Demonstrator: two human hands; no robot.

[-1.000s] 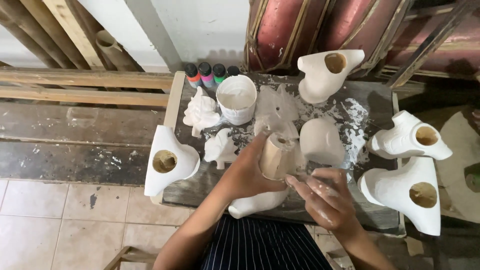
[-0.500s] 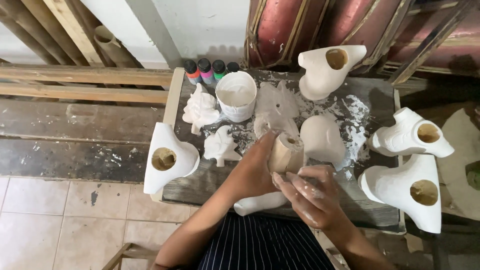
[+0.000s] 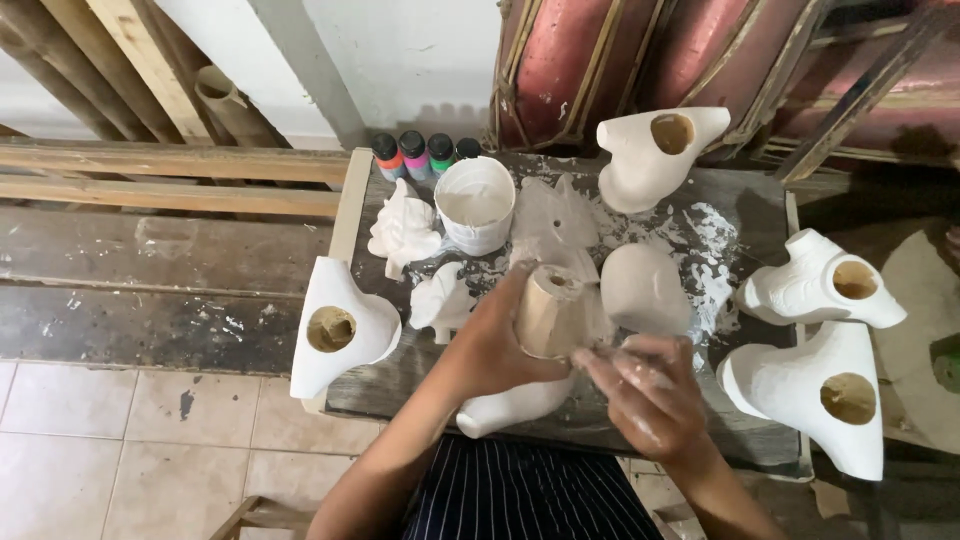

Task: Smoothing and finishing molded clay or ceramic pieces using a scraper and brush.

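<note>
Head view, looking down: left hand [image 3: 497, 345] wrapped in a closed grip around a tan plaster mould [image 3: 548, 312] at desk [image 3: 760, 215] centre; right hand [image 3: 645, 395], fingers pressed together, touching it at 4 o'clock. White bucket [image 3: 474, 203] at 11 o'clock.

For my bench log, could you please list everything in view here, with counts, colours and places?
hollow moulds: four, white, at the table's left, top and right
held mould: one, beige, centre
small figurines: at least two, white, left of the tub
tub: one, white, top centre
paint bottles: four, coloured, behind the tub
table: one, dark, plaster-spattered
left hand: gripping the held mould
right hand: touching its side
</note>
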